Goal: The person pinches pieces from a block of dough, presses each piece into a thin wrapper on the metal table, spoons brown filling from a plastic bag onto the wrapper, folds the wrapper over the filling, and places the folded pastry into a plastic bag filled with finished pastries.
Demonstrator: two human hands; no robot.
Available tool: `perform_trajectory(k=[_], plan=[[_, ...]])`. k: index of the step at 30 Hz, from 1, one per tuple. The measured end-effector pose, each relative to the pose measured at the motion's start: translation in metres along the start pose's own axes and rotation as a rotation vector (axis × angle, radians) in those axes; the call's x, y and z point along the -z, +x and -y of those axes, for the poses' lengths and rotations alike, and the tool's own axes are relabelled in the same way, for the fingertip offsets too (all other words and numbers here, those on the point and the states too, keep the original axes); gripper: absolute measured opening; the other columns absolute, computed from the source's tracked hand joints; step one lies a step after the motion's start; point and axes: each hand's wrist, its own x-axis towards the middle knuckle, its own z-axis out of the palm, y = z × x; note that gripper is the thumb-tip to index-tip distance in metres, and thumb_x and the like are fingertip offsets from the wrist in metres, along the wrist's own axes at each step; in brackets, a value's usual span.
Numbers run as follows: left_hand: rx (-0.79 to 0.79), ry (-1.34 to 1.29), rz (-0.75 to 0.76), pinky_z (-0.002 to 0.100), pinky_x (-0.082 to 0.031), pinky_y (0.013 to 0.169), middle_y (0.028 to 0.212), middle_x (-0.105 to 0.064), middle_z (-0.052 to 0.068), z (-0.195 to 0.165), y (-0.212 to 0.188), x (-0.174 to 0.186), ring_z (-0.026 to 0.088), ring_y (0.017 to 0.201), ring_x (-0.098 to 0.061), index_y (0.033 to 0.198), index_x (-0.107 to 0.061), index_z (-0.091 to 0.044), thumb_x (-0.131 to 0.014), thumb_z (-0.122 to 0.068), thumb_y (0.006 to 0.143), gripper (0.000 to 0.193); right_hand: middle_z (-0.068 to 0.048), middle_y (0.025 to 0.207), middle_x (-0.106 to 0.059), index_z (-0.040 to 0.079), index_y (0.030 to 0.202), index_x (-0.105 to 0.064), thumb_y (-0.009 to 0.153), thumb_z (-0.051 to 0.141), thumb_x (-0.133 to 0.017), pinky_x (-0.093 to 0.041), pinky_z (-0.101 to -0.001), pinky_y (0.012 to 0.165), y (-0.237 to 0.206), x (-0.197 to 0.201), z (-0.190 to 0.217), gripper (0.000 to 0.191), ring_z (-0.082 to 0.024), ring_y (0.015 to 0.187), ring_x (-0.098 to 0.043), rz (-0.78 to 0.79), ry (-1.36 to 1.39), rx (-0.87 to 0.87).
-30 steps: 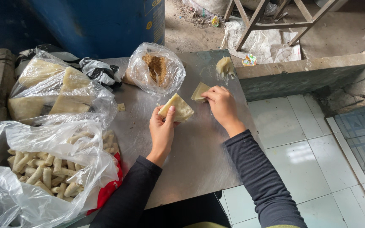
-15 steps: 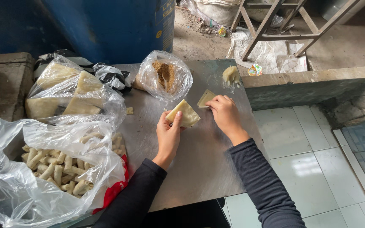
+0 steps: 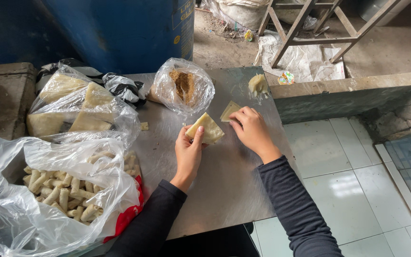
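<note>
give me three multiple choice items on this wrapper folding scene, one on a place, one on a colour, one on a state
1. Where does the bag of finished rolls lie?
A. at the table's left near corner
B. on the tiled floor
C. on the concrete ledge

2. What colour is the barrel behind the table?
A. red
B. blue
C. white

3. What is the left hand doing?
A. lying flat and empty
B. holding a folded wrapper off the table
C. reaching into a bag

Answers:
1. A, the clear bag of rolls sits at the left near corner.
2. B, the barrel's wall is plainly blue.
3. B, its fingers pinch the folded wrapper above the metal top, while the right hand rests fingertips on a flat wrapper piece.
</note>
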Motion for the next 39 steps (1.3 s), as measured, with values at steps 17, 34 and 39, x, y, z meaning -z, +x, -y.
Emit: perform_trajectory(k=[17,34,39], plan=[[0.092,-0.225,0.185,0.029,-0.061,0.086,0.109,-0.071,0.006,-0.003,-0.005,0.002,0.012,0.094,-0.072,0.119,-0.061,-0.004,-0.041,-0.044,0.106,0.046,-0.005,0.108,-0.067,0.006,0.107,-0.071,0.086,0.011,-0.081,-0.056,-0.0294,0.081,0.002,0.025,0.061,0.024,-0.015,0.091,-0.068,0.132,0.532,0.077],[-0.062,0.055,0.184,0.023,-0.057,0.082,0.113,-0.072,0.006,-0.011,-0.006,-0.006,0.010,0.097,-0.070,0.123,-0.060,0.003,-0.074,-0.012,0.094,0.036,-0.004,0.106,-0.072,0.003,0.101,-0.076,0.093,0.006,-0.074,-0.058,-0.0261,0.083,0.002,0.019,0.046,0.009,-0.011,0.094,-0.070,0.135,0.751,-0.047],[-0.019,0.057,0.166,0.023,-0.056,0.080,0.112,-0.071,0.006,-0.012,-0.005,-0.004,0.009,0.096,-0.069,0.123,-0.061,0.003,-0.074,-0.015,0.095,0.036,-0.003,0.105,-0.069,0.002,0.096,-0.074,0.092,0.005,-0.075,-0.058,-0.0253,0.082,0.002,0.014,0.041,0.005,-0.010,0.093,-0.068,0.144,0.840,-0.066]])
